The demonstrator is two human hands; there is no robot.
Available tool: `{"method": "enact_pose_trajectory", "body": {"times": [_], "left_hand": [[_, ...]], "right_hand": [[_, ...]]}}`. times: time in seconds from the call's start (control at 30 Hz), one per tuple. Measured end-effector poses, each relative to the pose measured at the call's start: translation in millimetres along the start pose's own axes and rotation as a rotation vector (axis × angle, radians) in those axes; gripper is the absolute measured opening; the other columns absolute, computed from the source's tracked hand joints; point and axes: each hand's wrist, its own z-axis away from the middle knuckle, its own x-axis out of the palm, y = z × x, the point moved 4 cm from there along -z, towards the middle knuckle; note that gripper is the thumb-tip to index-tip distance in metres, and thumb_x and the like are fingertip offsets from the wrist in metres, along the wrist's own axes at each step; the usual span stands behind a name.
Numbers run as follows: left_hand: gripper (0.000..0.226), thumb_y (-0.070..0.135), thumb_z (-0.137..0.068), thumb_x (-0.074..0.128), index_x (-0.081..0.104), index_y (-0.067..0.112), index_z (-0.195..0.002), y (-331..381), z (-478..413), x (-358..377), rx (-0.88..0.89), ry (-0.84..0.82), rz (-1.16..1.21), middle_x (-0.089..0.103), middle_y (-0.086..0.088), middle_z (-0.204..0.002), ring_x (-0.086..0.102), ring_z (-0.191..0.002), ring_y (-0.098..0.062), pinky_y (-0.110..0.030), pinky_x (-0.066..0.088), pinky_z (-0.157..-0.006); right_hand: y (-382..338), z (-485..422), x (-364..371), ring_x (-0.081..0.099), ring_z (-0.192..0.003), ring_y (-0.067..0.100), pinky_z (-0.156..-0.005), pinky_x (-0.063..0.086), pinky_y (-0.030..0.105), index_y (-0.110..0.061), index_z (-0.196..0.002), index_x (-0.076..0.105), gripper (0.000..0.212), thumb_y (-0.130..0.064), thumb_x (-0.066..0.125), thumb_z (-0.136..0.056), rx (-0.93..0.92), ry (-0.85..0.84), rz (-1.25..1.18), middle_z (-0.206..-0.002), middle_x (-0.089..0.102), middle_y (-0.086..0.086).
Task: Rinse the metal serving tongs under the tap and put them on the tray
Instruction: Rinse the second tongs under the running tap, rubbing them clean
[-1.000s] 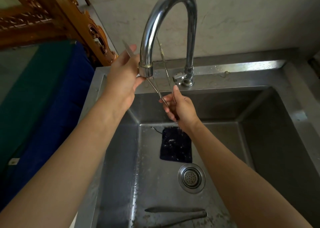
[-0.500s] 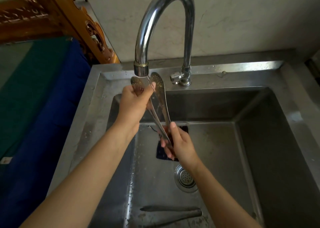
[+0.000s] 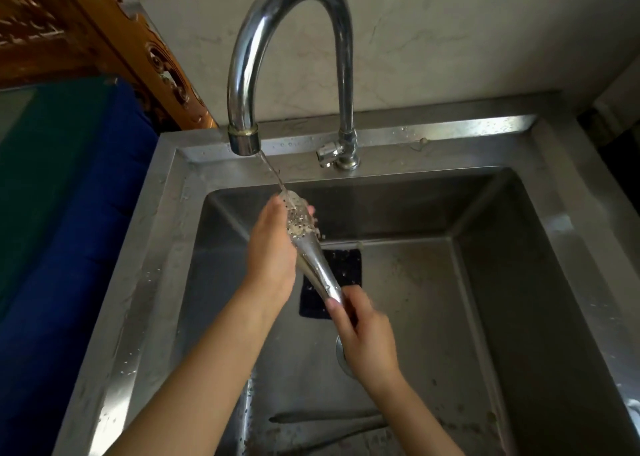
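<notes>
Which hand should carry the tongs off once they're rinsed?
Probably right: the right hand grips the tongs by the handle end, while the left hand only cups the wet head.

The right hand [image 3: 367,338] is blurry. It hides the back end of the tongs [image 3: 311,261] and most of the drain [image 3: 341,356]. The left hand [image 3: 273,248] has most of its fingers behind the tongs' holey end. The dark cloth [image 3: 348,265] is partly covered. The top of the tap [image 3: 242,75] is cut off. The long things [image 3: 329,417] low in the sink [image 3: 485,213] are too dim to tell.
</notes>
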Motion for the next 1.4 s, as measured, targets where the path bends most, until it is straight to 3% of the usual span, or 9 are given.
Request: {"method": "enact_pose_trajectory", "body": {"times": [0.07,0.13,0.33,0.53,0.7,0.87,1.0,1.2,1.4], "left_hand": [[0.044,0.035,-0.101,0.025,0.056,0.005,-0.107,-9,-1,6,-0.214,-0.105,0.279,0.068,-0.019,-0.108,0.066,-0.102,-0.027,-0.036,0.05,-0.09],[0.053,0.04,-0.101,0.019,0.056,0.002,-0.108,-12,1,10,-0.28,-0.204,0.328,0.071,-0.017,-0.105,0.067,-0.101,-0.026,-0.035,0.052,-0.085],[0.044,0.031,-0.101,0.027,0.054,-0.001,-0.113,4,-8,9,-0.3,-0.273,0.304,0.07,-0.02,-0.106,0.067,-0.101,-0.029,-0.037,0.057,-0.078],[0.026,-0.005,-0.092,0.044,0.054,0.003,-0.113,0,-2,15,-0.155,-0.306,0.066,0.07,-0.013,-0.104,0.069,-0.098,-0.024,-0.032,0.056,-0.084],[0.018,-0.005,-0.082,0.059,0.061,0.006,-0.096,17,-13,11,-0.061,-0.162,-0.183,0.075,-0.006,-0.084,0.072,-0.084,-0.021,-0.029,0.059,-0.074],[0.01,0.003,-0.086,0.059,0.063,0.002,-0.095,16,-14,13,-0.106,-0.027,-0.005,0.072,-0.013,-0.09,0.072,-0.081,-0.022,-0.029,0.06,-0.069],[0.01,-0.001,-0.086,0.059,0.064,0.001,-0.094,-1,2,18,-0.134,-0.113,-0.106,0.073,-0.011,-0.084,0.073,-0.075,-0.02,-0.027,0.059,-0.067],[0.002,0.006,-0.084,0.063,0.064,0.007,-0.084,34,-27,4,-0.111,0.065,0.036,0.072,-0.01,-0.083,0.073,-0.073,-0.018,-0.027,0.06,-0.065],[0.013,-0.002,-0.083,0.061,0.063,0.004,-0.094,-1,2,9,-0.204,-0.12,-0.129,0.075,-0.007,-0.078,0.073,-0.077,-0.021,-0.028,0.06,-0.067]], "right_hand": [[1,2,-2,0.053,-0.065,0.009,-0.046,0.034,0.016,-0.048,-0.074,0.039,0.018,-0.044,0.046,-0.091,-0.009,0.016,0.056,-0.066,0.048,-0.014],[1,2,-4,0.051,-0.067,0.004,-0.049,0.037,0.015,-0.047,-0.072,0.036,0.024,-0.04,0.047,-0.092,-0.007,0.011,0.071,-0.069,0.045,-0.015],[3,0,-7,0.039,-0.049,0.005,-0.046,0.026,0.023,-0.036,-0.072,0.027,0.026,-0.041,0.039,-0.095,0.05,-0.114,0.126,-0.06,0.04,-0.015],[-12,-20,-16,0.04,-0.051,0.013,-0.051,0.03,0.03,-0.031,-0.068,0.026,0.031,-0.039,0.038,-0.096,0.07,-0.088,0.115,-0.059,0.043,-0.008],[-17,-21,-20,0.038,-0.047,0.008,-0.043,0.026,0.025,-0.033,-0.066,0.027,0.033,-0.039,0.039,-0.096,0.055,-0.076,0.126,-0.057,0.042,-0.01],[-20,-22,-20,0.037,-0.047,0.008,-0.043,0.023,0.024,-0.032,-0.067,0.028,0.032,-0.039,0.041,-0.096,0.047,-0.069,0.152,-0.058,0.039,-0.012],[-24,-33,-24,0.047,-0.056,0.016,-0.047,0.028,0.028,-0.027,-0.075,0.035,0.024,-0.038,0.042,-0.096,0.043,-0.048,0.151,-0.063,0.046,-0.009],[-23,-18,-15,0.034,-0.045,0.006,-0.042,0.022,0.02,-0.028,-0.074,0.03,0.027,-0.038,0.043,-0.096,-0.022,-0.116,0.201,-0.058,0.035,-0.014],[-24,-20,-18,0.041,-0.052,0.014,-0.049,0.028,0.029,-0.022,-0.074,0.034,0.027,-0.036,0.044,-0.095,0.022,-0.075,0.147,-0.061,0.042,-0.009]]}}
